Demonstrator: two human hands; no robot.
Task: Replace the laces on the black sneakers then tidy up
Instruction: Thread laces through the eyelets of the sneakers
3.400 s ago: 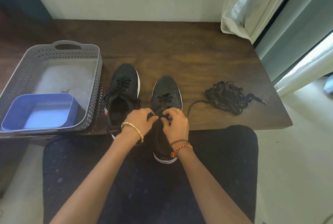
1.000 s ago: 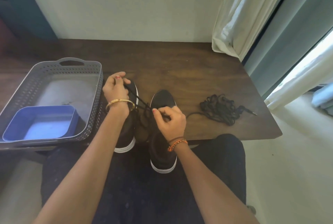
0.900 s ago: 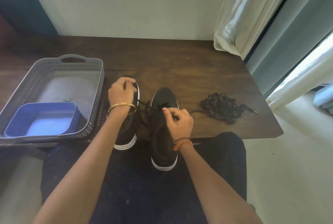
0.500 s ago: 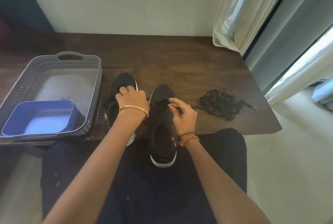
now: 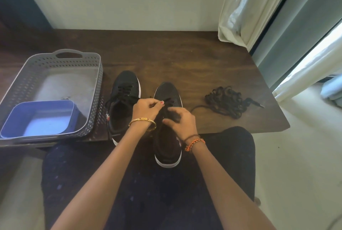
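Two black sneakers with white soles stand toes-away on the dark wooden table [image 5: 185, 59]. The left sneaker [image 5: 123, 104] is laced and untouched. The right sneaker [image 5: 167, 144] hangs its heel over the table's front edge above my lap. My left hand [image 5: 147, 108] pinches its black lace over the eyelets. My right hand [image 5: 180, 120] grips the lace beside it, fingers curled over the tongue. A loose heap of black laces [image 5: 226, 101] lies to the right, one strand trailing toward the right sneaker.
A grey perforated basket [image 5: 55, 59] stands at the table's left, holding a blue plastic tub [image 5: 38, 117]. A pale curtain [image 5: 246, 7] hangs at the back right corner. The table's right edge drops to a light floor.
My left hand drew the lace out to the left over the left sneaker, then came back. Both hands now meet over the right sneaker's eyelets.
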